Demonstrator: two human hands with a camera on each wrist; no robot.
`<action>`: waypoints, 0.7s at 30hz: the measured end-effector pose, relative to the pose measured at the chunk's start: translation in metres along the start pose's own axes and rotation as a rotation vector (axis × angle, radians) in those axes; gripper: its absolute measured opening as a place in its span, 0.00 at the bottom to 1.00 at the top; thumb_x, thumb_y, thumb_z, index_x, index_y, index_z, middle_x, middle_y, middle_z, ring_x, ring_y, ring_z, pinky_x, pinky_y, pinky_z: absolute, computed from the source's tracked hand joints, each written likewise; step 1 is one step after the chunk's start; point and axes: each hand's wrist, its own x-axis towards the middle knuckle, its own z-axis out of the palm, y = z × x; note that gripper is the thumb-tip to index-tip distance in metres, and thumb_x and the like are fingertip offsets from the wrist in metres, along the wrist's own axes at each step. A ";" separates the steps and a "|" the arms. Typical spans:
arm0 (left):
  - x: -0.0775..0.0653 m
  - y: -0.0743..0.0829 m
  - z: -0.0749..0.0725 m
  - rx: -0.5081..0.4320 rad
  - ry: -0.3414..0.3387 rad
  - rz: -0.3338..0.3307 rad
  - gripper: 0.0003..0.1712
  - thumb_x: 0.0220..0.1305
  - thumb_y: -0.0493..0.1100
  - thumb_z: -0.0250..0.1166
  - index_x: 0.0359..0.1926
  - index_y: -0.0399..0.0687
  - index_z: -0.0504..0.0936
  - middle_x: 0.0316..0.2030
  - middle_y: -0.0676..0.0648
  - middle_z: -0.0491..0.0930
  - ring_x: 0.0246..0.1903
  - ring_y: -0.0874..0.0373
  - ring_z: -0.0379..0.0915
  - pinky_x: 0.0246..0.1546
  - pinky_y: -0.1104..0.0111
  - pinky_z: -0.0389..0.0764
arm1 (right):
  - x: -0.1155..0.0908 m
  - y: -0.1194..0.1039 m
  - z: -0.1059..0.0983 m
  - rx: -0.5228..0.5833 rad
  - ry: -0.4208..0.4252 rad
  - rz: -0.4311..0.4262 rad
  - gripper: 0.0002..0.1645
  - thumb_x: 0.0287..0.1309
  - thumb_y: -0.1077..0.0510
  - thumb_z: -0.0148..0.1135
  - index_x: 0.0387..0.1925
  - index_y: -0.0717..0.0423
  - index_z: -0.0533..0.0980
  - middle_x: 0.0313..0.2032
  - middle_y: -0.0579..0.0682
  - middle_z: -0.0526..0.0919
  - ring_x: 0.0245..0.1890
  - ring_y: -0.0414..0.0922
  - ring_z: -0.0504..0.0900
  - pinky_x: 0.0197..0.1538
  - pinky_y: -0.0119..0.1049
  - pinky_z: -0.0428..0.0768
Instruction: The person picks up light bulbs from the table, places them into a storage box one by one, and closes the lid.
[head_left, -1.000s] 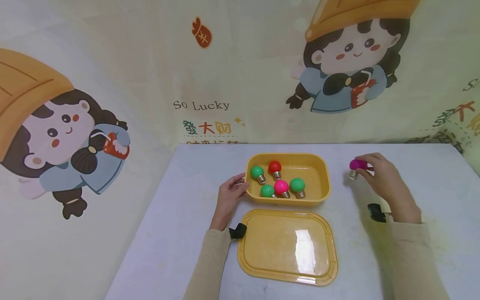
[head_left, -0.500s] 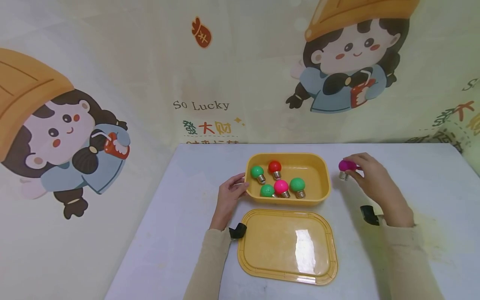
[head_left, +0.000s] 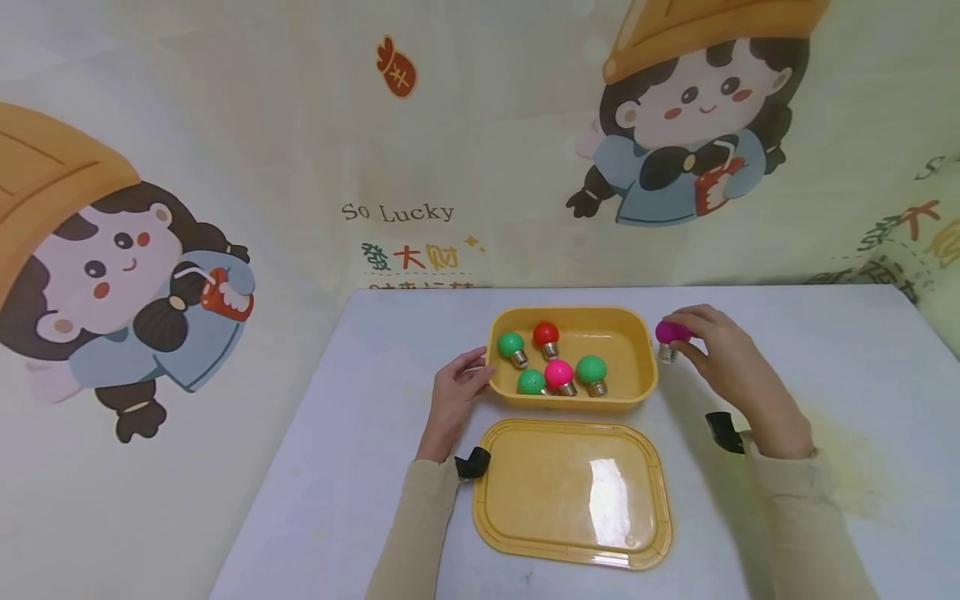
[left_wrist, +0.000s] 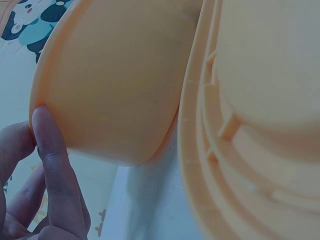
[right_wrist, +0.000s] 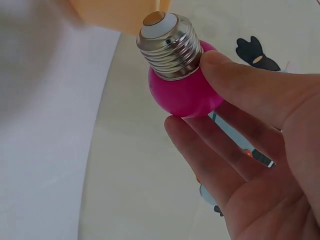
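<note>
In the head view my right hand (head_left: 723, 358) pinches a magenta light bulb (head_left: 672, 332) just right of the yellow plastic box (head_left: 630, 400). Its metal screw base (right_wrist: 172, 50) points up toward the camera in the right wrist view, with the thumb on one side and fingertips under the globe. My left hand (head_left: 456, 400) holds the box at its left end, thumb (left_wrist: 47, 130) against the wall at the rim. Inside the box lie several bulbs: a red one (head_left: 546, 336), a pink one (head_left: 559, 374) and green ones (head_left: 592, 369).
A yellow lid (head_left: 573, 492) lies flat on the white table (head_left: 322, 500), in front of the box. Behind the table hangs a printed backdrop (head_left: 525, 150). The left forearm passes beside the lid's left edge.
The right hand has carried the magenta bulb leftward, up to the box's right end. The left hand keeps its place on the box. The head view has shifted slightly.
</note>
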 end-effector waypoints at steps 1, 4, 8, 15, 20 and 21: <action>0.000 0.000 0.000 -0.002 0.001 -0.004 0.25 0.63 0.38 0.70 0.61 0.41 0.79 0.54 0.33 0.75 0.42 0.54 0.79 0.37 0.74 0.84 | 0.000 -0.001 0.000 -0.001 -0.002 -0.004 0.23 0.49 0.75 0.70 0.50 0.68 0.79 0.50 0.64 0.77 0.50 0.61 0.76 0.51 0.63 0.79; 0.001 0.000 0.000 -0.010 0.001 -0.015 0.25 0.63 0.38 0.70 0.61 0.41 0.79 0.54 0.35 0.76 0.43 0.52 0.79 0.38 0.72 0.85 | 0.001 -0.004 0.001 -0.002 -0.005 -0.019 0.23 0.49 0.76 0.71 0.50 0.68 0.79 0.50 0.64 0.77 0.50 0.61 0.76 0.51 0.62 0.79; 0.000 0.002 -0.001 -0.012 -0.010 -0.025 0.26 0.64 0.38 0.69 0.63 0.41 0.77 0.55 0.35 0.75 0.46 0.49 0.78 0.39 0.70 0.85 | 0.003 -0.007 0.001 -0.002 0.009 -0.046 0.23 0.47 0.77 0.71 0.48 0.68 0.79 0.49 0.62 0.79 0.49 0.59 0.77 0.52 0.61 0.79; 0.000 0.002 0.000 -0.005 0.002 -0.020 0.25 0.63 0.38 0.70 0.61 0.41 0.79 0.54 0.34 0.75 0.42 0.53 0.79 0.37 0.73 0.85 | 0.006 -0.014 0.003 -0.003 0.008 -0.084 0.22 0.47 0.77 0.70 0.47 0.67 0.80 0.48 0.63 0.79 0.49 0.60 0.77 0.53 0.61 0.79; 0.000 0.000 0.001 -0.003 0.014 -0.007 0.24 0.62 0.38 0.70 0.59 0.42 0.80 0.51 0.36 0.77 0.40 0.56 0.79 0.36 0.73 0.84 | 0.007 -0.020 0.006 -0.013 -0.019 -0.082 0.21 0.49 0.76 0.70 0.48 0.67 0.80 0.49 0.63 0.79 0.50 0.60 0.77 0.53 0.61 0.79; 0.000 0.000 0.001 -0.003 0.015 -0.003 0.23 0.62 0.37 0.70 0.59 0.42 0.80 0.51 0.36 0.77 0.40 0.57 0.79 0.36 0.73 0.84 | 0.007 -0.021 0.007 -0.013 -0.024 -0.084 0.21 0.49 0.76 0.70 0.47 0.67 0.80 0.49 0.63 0.79 0.50 0.60 0.77 0.53 0.61 0.79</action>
